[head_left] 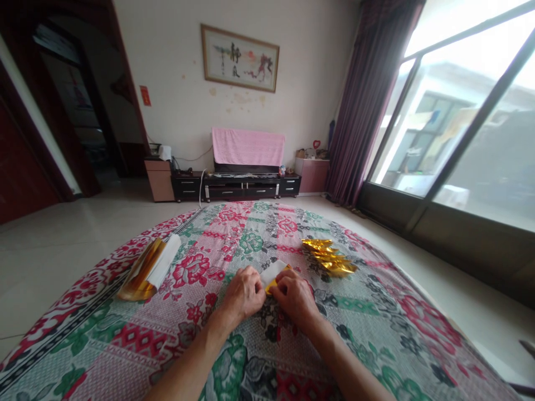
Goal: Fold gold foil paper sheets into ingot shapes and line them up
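Observation:
A small sheet of gold foil paper (273, 272), partly folded, lies on the cloth between my hands. Its white back faces up on the far side, and gold shows along the near side. My left hand (246, 291) is closed, fingers curled at the paper's left edge. From the right, my right hand (295, 295) grips the paper with thumb and bent fingers, covering its right part. Several folded gold foil pieces (330, 258) rest in a row beyond my right hand. To the far left, a curled stack of gold foil sheets (146, 273) shows white backs.
A patterned floral cloth (184, 328) covers the round surface under my hands. Beyond it stand a low black cabinet (246, 189) and a screen-shaped object under a pink cover (248, 146). A purple curtain (355, 106) and large windows are on the right.

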A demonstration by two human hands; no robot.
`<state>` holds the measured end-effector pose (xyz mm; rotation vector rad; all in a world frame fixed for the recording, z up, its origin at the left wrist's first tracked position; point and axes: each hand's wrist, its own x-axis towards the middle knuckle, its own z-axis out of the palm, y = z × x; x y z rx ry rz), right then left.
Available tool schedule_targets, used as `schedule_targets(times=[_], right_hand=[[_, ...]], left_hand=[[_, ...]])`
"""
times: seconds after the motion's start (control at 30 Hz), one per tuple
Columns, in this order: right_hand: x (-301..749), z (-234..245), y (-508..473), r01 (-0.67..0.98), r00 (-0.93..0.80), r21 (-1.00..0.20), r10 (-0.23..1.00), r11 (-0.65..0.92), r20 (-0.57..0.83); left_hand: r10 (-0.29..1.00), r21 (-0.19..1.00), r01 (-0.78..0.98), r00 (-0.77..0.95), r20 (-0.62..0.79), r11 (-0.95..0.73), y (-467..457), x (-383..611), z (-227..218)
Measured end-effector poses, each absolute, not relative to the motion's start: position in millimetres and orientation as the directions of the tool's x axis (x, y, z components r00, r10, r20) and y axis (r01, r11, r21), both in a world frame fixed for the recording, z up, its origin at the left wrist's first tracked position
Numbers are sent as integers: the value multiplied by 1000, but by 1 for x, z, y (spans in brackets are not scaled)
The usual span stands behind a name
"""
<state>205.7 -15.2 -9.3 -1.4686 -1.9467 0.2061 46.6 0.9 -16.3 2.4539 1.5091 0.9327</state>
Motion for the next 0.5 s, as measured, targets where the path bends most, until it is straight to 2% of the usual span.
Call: schedule_targets(times=[0.5], right_hand=[[204,-6,-15,798,-126,-504,909,331,397]], left_hand=[[861,398,789,305,406,-467,-1,49,-14]])
